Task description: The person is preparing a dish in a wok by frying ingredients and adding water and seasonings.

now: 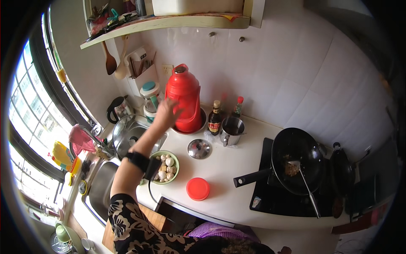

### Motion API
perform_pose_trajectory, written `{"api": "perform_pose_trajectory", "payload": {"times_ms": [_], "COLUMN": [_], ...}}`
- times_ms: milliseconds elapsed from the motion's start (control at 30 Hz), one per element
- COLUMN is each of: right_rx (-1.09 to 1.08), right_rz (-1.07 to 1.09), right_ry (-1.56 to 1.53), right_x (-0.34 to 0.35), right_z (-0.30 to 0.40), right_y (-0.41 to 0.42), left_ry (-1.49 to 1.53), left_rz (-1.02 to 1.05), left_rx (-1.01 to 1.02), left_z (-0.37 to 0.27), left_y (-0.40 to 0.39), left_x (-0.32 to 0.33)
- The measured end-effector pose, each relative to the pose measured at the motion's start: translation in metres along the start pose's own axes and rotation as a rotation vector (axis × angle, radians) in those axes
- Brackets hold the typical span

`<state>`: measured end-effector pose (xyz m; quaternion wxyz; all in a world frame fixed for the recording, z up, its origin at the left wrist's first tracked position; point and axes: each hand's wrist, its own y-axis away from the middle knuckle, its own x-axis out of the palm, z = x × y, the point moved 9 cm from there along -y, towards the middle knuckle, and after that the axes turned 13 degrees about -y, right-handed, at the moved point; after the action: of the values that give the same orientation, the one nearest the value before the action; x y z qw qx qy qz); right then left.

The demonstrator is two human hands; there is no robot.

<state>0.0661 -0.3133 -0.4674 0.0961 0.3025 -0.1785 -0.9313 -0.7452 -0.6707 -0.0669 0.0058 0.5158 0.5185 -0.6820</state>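
My left hand (168, 112), with fingers apart, is in front of a red thermos flask (183, 95) that stands in a round dish; whether it touches the flask is unclear. Beneath my left forearm is a green bowl (175, 179) of mushrooms. My right hand is out of view. A steel lid (199, 149) and a red round plastic lid or lidded tub (198, 189) lie on the counter. On the black cooktop (265, 201) stands a wok (282, 139) holding some browned food and a spatula (307, 190).
A sauce bottle (214, 119) and a steel pot (232, 128) are by the wall. At the left are the sink (101, 187), a large glass lid (122, 131), an electric kettle (120, 109) and a glass jug (150, 96). A shelf (177, 23) juts out above.
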Motion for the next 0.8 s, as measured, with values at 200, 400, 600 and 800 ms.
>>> {"api": "perform_pose_trajectory", "payload": {"times_ms": [200, 400, 600, 800], "right_rx": [0.067, 0.272, 0.138, 0.091], "right_rz": [-0.036, 0.094, 0.066, 0.132], "right_ry": [-0.055, 0.185, 0.296, 0.333], "right_x": [0.009, -0.015, -0.012, -0.005], "right_z": [-0.004, -0.038, -0.041, -0.059], "right_y": [0.040, 0.074, 0.090, 0.088], "left_ry": [-0.013, -0.186, -0.181, -0.073], "left_rz": [-0.109, 0.172, 0.417, 0.300], "left_rx": [-0.232, -0.408, -0.411, -0.385], "left_z": [0.062, 0.087, 0.096, 0.091], "left_y": [-0.094, -0.138, -0.162, -0.165], "left_x": [0.015, 0.063, 0.068, 0.066]}}
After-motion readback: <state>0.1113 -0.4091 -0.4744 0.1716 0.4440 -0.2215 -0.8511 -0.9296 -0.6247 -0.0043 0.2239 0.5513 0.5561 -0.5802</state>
